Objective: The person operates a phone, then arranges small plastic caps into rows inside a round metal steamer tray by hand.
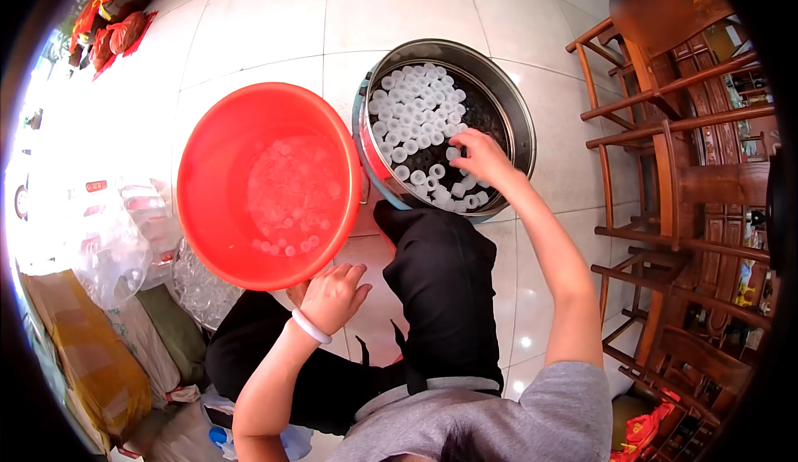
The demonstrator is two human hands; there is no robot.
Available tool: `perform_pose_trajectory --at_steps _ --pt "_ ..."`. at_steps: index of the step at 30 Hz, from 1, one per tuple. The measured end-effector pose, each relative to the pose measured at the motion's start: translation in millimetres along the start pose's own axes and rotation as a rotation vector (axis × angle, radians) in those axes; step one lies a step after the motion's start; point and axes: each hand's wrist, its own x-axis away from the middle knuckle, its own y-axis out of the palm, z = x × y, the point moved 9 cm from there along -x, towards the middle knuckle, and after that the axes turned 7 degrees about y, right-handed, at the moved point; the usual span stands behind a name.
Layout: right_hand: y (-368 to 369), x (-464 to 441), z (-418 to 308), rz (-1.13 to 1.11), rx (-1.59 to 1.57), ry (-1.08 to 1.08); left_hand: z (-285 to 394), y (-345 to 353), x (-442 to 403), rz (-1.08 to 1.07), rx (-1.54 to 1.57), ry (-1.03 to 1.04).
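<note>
A round metal steamer tray [522, 129] with a dark perforated bottom holds many small translucent white cups [413, 106]. They sit close together at its upper left, and more lie loosely along the lower edge. My right hand [484, 158] reaches over the tray, its thumb and fingers closed around one small white cup [453, 153]. To the left stands a big red basin [208, 171] with similar pale cups [287, 179] at its bottom. My left hand [331, 297], a white bangle on its wrist, is by the basin's lower rim, fingers loosely apart with nothing visible in them.
Wooden chairs [665, 175] line the right side. Clear plastic bags [108, 237] and a taped brown package [87, 345] lie at left. Jars with red covers [125, 34] stand at the upper left. My black-trousered knee [445, 271] is just below the tray.
</note>
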Motion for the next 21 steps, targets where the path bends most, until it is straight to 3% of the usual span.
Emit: perform_pose_trajectory --at_steps 5,9,16,21 --pt "6.6 1.5 0.6 0.024 0.044 0.047 -1.5 -0.4 1.5 0.007 -0.002 -0.002" --pt "-14.0 5.6 4.5 0.253 -0.118 0.081 -0.3 -1.6 1.3 0.008 0.004 -0.003" --pt "-0.5 6.2 16.6 0.18 -0.177 0.231 0.0 -2.1 1.9 -0.004 0.007 -0.007" --pt "1.9 -1.0 10.6 0.15 0.041 0.262 0.1 -1.2 1.9 0.001 0.001 -0.009"
